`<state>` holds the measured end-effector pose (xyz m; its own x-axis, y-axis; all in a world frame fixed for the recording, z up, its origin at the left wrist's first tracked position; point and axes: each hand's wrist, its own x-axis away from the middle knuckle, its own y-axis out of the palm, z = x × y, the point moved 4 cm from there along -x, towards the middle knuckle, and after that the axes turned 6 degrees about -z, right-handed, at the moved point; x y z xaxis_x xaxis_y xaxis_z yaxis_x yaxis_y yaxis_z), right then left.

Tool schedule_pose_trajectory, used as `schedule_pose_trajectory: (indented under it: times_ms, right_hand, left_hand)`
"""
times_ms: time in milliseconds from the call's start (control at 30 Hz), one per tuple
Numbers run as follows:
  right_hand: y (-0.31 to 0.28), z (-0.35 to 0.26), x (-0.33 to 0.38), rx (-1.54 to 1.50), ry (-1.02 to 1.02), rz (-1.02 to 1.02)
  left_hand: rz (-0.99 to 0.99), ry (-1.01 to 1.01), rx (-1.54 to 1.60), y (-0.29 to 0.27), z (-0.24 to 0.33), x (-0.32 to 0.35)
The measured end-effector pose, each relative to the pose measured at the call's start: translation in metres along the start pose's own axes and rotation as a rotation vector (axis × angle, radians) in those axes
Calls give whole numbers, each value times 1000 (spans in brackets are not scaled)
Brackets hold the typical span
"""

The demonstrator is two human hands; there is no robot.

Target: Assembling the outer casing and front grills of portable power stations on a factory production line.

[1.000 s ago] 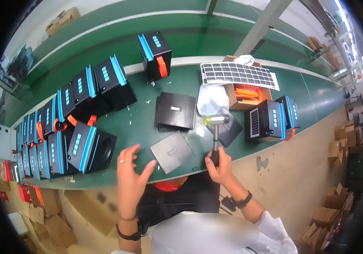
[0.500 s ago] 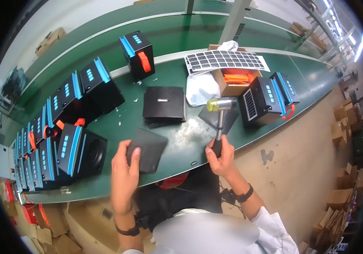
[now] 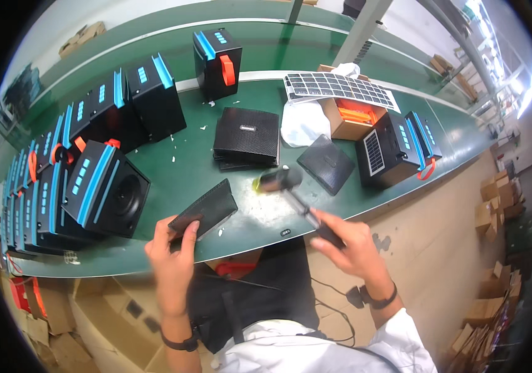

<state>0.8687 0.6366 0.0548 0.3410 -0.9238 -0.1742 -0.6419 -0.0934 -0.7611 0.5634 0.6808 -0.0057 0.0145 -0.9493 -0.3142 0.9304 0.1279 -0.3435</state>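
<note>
Between the thumb and fingers of my left hand (image 3: 176, 255) is a black textured panel (image 3: 207, 209), tilted up at the near edge of the green table. My right hand (image 3: 350, 245) grips a mallet (image 3: 304, 210) by its black handle. The mallet's head, blurred with a yellowish face, hangs over the worn patch of table right of the held panel. A stack of similar black panels (image 3: 247, 133) lies beyond it. Another black panel (image 3: 327, 163) rests flat to the right of the mallet head.
Black and blue speaker boxes (image 3: 107, 189) crowd the left side; one box (image 3: 217, 65) stands at the back. On the right are more boxes (image 3: 390, 152), a carton of orange parts (image 3: 348, 129), a white grid sheet (image 3: 337, 90) and a white bag (image 3: 305, 124). Cartons (image 3: 492, 208) stand on the floor.
The mallet has swung down and left, its head lowering toward the table. The panel in my left hand has turned to a steeper tilt, showing more of its edge.
</note>
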Motion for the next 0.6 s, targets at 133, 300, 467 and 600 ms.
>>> schedule_pose_trajectory:
  times_ms: [133,300,467,600]
  right_hand:
    - [-8,-22,12,81,75,-168]
    - [4,-23,7,235,50,-179]
    - [4,-36,2,295,-60,-141]
    - [12,-46,-4,409,-191,-106]
  left_hand:
    - [26,96,-65,1,-2,2]
    - [28,131,-59,4,-6,2]
    - [55,130,-64,1,-3,2]
    - [52,122,-42,2,-3,2]
